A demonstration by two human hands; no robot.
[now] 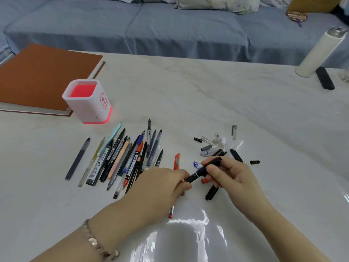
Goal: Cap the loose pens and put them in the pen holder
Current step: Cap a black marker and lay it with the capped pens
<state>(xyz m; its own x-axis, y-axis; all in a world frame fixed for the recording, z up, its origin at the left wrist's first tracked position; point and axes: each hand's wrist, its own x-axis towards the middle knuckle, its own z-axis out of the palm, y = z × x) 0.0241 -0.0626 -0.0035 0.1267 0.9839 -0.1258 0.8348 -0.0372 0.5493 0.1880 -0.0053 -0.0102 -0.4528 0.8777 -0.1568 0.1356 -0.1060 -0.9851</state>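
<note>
Both hands, left hand (166,183) and right hand (229,174), grip black pen (203,170)

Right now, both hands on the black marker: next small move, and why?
Probably press the two ends together until the cap seats, then carry it to the pen holder. Both the left hand and right hand grip one black marker off the table, a thin pale line showing mid-barrel. The holder looks empty, and many pens lie loose.

White table (207,95) under loose pens (120,157)
</note>
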